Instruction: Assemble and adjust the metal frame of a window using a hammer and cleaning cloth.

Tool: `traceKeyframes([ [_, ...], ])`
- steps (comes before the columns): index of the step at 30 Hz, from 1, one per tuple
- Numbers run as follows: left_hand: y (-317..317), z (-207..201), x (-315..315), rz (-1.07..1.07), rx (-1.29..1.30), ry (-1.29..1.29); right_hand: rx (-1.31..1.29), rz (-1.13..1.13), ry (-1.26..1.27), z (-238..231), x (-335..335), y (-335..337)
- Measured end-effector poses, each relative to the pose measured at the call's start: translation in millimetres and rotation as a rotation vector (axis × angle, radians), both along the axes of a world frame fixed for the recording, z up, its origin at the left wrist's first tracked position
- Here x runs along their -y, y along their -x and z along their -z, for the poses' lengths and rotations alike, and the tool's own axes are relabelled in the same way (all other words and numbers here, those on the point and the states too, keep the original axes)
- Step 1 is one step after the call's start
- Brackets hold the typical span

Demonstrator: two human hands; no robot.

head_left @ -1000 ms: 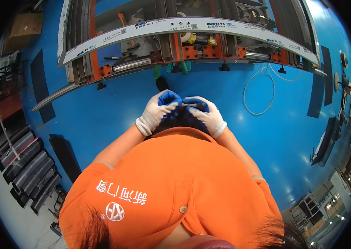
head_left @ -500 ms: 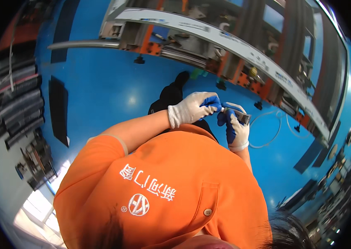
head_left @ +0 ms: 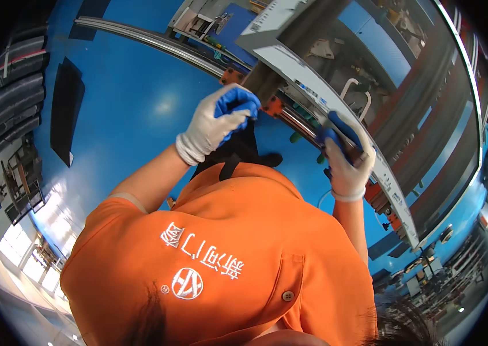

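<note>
My left hand (head_left: 216, 122), in a white glove with a blue palm, is raised in front of my chest. Its fingers are curled together, and whatever they may hold is hidden. My right hand (head_left: 349, 161), gloved the same way, is beside the long edge of a large frame (head_left: 336, 106) covered in pale printed film. Blurred by motion, its thumb and fingers curve round a small dark object (head_left: 352, 149) whose kind I cannot make out. The two hands are apart, and the frame's near corner lies beyond and between them.
Orange metal supports (head_left: 272, 107) and a steel rail (head_left: 157, 41) run under and beside the frame. A blue work surface (head_left: 233, 26) with tools is at the far side. Dark mats (head_left: 66, 112) lie on the blue floor (head_left: 140, 109), and dark bundled profiles (head_left: 16, 86) are stacked at left.
My hands were together in front of me, with a greyish piece in the right; now they are apart. Both are raised farther forward, and the frame appears closer as my view has shifted.
</note>
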State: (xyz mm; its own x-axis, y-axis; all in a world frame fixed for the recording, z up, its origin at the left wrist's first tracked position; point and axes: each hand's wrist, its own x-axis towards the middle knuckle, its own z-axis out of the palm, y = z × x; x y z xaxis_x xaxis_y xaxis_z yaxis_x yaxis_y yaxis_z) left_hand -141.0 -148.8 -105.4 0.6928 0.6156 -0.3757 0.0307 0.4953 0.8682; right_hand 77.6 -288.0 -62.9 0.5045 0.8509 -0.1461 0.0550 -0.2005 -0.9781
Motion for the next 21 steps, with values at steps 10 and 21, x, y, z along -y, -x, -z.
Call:
traceKeyframes([
  [10, 35.0, 36.6, -86.1, -0.014, -0.247, -0.327, 0.474, -0.176, 0.001, 37.4, -134.6, 44.9],
  [21, 43.9, 54.8, -112.6, 0.104, -0.311, -0.465, 0.698, -0.146, 0.095, 37.6, -152.9, 61.3],
])
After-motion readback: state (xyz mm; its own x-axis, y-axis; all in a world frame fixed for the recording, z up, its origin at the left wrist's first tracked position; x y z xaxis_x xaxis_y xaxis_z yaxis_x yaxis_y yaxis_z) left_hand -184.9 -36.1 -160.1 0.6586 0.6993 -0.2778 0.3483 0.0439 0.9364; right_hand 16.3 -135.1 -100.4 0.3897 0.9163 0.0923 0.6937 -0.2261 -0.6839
